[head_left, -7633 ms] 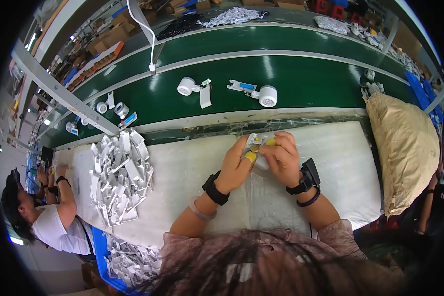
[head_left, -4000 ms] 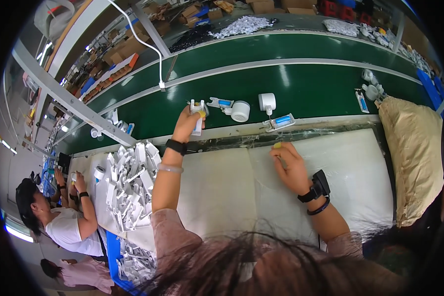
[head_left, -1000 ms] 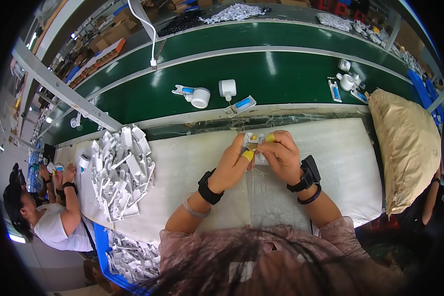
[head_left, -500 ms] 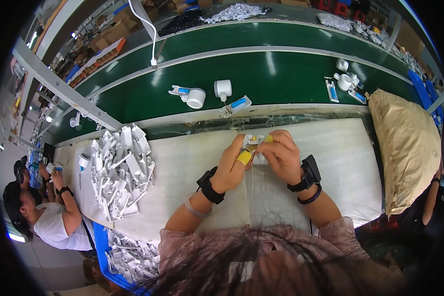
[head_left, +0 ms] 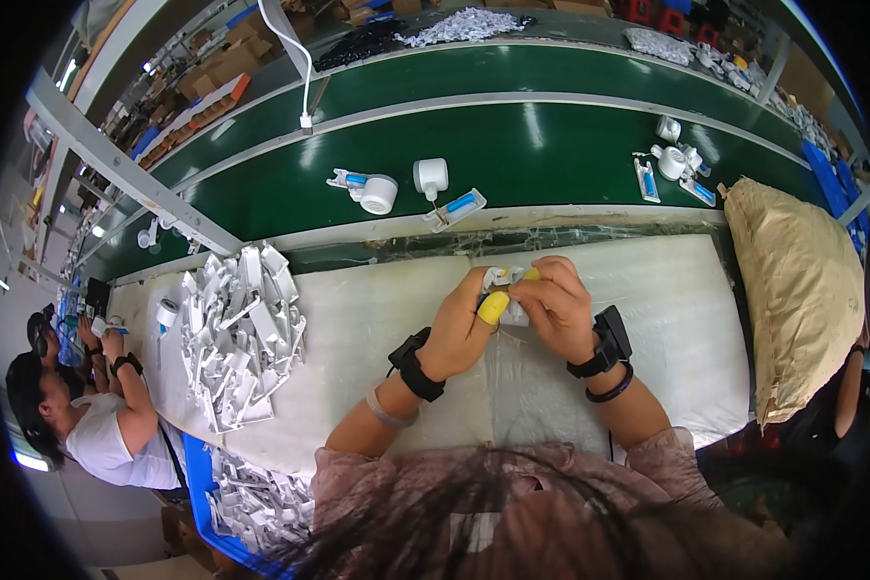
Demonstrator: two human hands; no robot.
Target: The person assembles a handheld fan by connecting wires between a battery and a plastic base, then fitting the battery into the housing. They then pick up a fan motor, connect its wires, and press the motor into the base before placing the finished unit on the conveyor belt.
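Observation:
Over the middle of the padded worktop, a small white plastic part point(head_left: 499, 277) is gripped between my two hands. My left hand point(head_left: 457, 324) closes round its left side, with the thumb in a yellow finger cot lying across the near side. From the right, the fingertips of my right hand point(head_left: 560, 307) pinch at the same part; a yellow cot shows there too. Fingers cover much of the part, so its exact kind is unclear. Left of my hands lies a heap of white plastic housings point(head_left: 244, 333).
Beyond the worktop point(head_left: 377, 319) runs a green conveyor belt point(head_left: 541, 159). White round-headed units with blue cells point(head_left: 379, 193) lie on it. A brown sack point(head_left: 793, 300) stands right; a blue bin point(head_left: 199, 488) of white parts sits lower left. A co-worker point(head_left: 116, 430) works at far left.
My left thumb has shifted right and up across the white part. My right fingers keep pinching it. On the belt, the white units have slid slightly left.

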